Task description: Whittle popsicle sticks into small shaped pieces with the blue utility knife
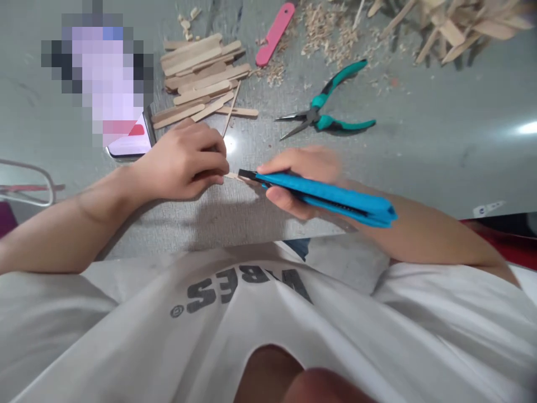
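My right hand (302, 168) is wrapped round a blue utility knife (331, 193), its short dark blade pointing left. Between the two hands, the blade tip meets a thin wooden stick (233, 176). My left hand (191, 159) pinches the other end of that stick, which its fingers mostly hide. Just beyond my left hand lies a loose pile of flat wooden craft sticks (205, 70). One narrow sliver (232, 109) of wood leans across the pile's near edge. Part of my right hand is blurred.
Needle-nose pliers (314, 115) with green handles lie spread beyond my right hand. Behind them are a pink folding cutter (274, 34), wood shavings (329, 31) and a heap of cut sticks (453, 25). A phone (130, 140), mostly pixelated, stands at the left.
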